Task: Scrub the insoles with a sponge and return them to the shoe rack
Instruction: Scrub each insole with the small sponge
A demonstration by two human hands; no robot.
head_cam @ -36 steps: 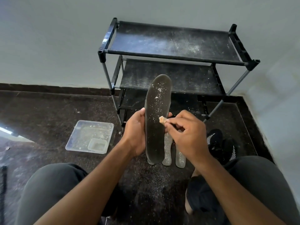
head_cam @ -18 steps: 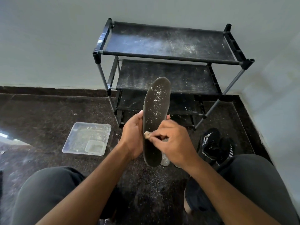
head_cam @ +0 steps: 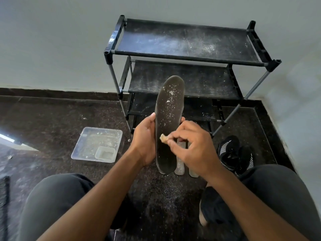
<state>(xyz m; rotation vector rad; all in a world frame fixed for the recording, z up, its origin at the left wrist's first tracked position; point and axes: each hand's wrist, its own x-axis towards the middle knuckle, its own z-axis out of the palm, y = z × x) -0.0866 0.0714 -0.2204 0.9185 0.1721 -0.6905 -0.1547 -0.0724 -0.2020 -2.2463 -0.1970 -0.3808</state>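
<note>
Insole (head_cam: pixel 167 126) under treatment is dark, held upright in front of the seated person, toe end up and heel end down near the floor (head_cam: pixel 52 119), its face turned toward the person so the working surface is open to the scrub. White specks cover the upper half of that face; the lower half looks cleaner, which suggests scrubbing is partly done.

Left hand (head_cam: pixel 145 138) grips the insole from its left edge, thumb on the front and fingers wrapped behind, evidently to brace it against the push of the other hand. Right hand (head_cam: pixel 189 145) pinches a small tan sponge (head_cam: pixel 163 137) between thumb and fingertips and presses it on the insole's lower-middle face, near the left edge.

Two pale insoles (head_cam: pixel 180 162) lie on the floor directly behind the held one, partly hidden by it; whether they are scrubbed I cannot tell. Shoe rack (head_cam: pixel 182 54) stands against the wall just beyond, three dusty tiers, none carrying an insole. A clear plastic tray (head_cam: pixel 83 146) with a smaller tub inside sits on the floor to the left. A black shoe with white stripes (head_cam: pixel 231 153) rests to the right of the rack's foot.

Judgement: scrubbing step in hand; the return to the rack is not yet begun.
</note>
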